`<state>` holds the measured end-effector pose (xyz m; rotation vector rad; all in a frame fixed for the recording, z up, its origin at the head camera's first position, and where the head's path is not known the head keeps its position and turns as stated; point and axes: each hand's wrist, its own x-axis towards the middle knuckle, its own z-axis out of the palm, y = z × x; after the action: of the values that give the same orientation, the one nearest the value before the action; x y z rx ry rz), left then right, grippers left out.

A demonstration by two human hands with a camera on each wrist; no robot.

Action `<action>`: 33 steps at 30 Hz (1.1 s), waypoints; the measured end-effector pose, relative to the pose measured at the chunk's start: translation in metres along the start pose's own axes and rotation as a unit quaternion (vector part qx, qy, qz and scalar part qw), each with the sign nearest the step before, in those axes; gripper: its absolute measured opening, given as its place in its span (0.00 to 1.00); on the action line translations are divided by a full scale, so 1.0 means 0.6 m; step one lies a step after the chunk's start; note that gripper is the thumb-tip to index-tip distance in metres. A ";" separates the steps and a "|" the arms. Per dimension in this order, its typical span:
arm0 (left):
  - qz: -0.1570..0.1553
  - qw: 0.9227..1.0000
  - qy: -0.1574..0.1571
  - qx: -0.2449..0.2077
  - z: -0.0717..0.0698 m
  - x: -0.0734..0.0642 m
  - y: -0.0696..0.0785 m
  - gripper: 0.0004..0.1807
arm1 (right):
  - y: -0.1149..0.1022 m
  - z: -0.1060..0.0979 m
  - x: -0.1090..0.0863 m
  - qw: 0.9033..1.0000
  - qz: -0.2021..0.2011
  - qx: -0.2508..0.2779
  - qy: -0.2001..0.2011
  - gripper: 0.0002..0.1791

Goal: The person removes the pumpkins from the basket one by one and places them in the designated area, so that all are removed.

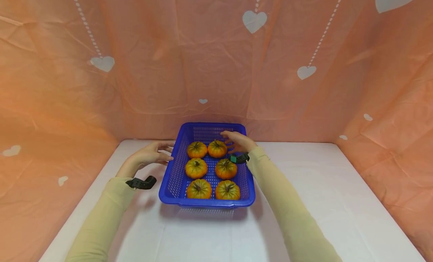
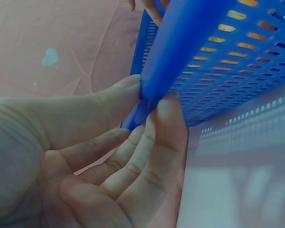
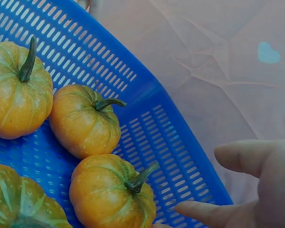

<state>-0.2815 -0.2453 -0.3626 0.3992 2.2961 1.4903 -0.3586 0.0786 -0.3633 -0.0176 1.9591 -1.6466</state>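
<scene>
A blue plastic basket (image 1: 206, 202) with slotted walls holds several small orange-green pumpkins (image 1: 196, 168). My left hand (image 1: 150, 155) is at its left side. In the left wrist view, the thumb and fingers (image 2: 164, 137) of that hand pinch the basket's rim (image 2: 154, 71). Over the right side is my right hand (image 1: 238, 141), its fingers spread and near the far-right pumpkin (image 1: 217, 149). The right wrist view shows the right hand (image 3: 256, 185) with thumb and index finger apart at the rim, gripping nothing; its other fingers are mostly cut off.
The basket is over a white table (image 1: 304, 187), towards its back edge. Shadow falls beneath the near rim; I cannot tell whether the base touches the table. Orange cloth (image 1: 216, 66) with white hearts encloses the back and sides. A black strap circles each wrist.
</scene>
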 end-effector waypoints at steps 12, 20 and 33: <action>-0.002 1.000 -0.002 0.003 0.000 0.000 -0.001 0.37 | 0.014 0.007 0.017 0.999 0.019 0.031 0.004 0.33; -0.005 1.000 0.002 0.007 0.000 0.001 -0.002 0.38 | 0.012 0.010 0.015 0.998 0.027 0.051 0.021 0.33; -0.006 1.000 0.004 0.007 0.000 0.000 0.000 0.37 | 0.012 0.007 0.012 1.000 0.004 -0.017 -0.018 0.21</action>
<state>-0.2817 -0.2454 -0.3626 0.3834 2.3120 1.4737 -0.3602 0.0738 -0.3732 -0.0519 1.9564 -1.5968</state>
